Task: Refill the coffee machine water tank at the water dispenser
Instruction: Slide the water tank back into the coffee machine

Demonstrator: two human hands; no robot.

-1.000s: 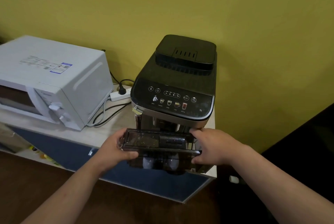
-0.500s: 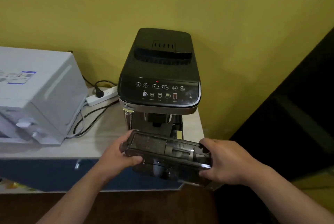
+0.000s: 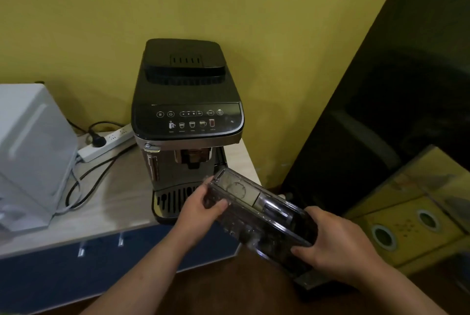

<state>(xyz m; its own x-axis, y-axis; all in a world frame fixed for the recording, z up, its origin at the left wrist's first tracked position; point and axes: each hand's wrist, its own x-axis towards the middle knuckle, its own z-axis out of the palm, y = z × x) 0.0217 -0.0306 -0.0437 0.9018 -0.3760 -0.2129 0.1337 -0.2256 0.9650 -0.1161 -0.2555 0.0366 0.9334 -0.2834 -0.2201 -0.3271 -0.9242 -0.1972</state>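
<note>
The black coffee machine (image 3: 187,101) stands on the light wooden counter (image 3: 117,195) against the yellow wall. I hold its clear, dark-tinted water tank (image 3: 256,209) in front of the machine's lower right corner, out past the counter's right end, and it slants down to the right. My left hand (image 3: 201,210) grips the tank's upper left end. My right hand (image 3: 338,251) grips its lower right end. No water dispenser is in view.
A white microwave (image 3: 30,151) sits at the left of the counter. A white power strip (image 3: 106,143) with black cables lies between it and the machine. Blue cabinet fronts (image 3: 76,276) are below. A dark panel (image 3: 381,111) and yellow boxes (image 3: 407,223) stand at the right.
Both hands have carried the tank away from the machine's front toward the right and tilted it. The view has swung right, so the microwave has slid to the left edge.
</note>
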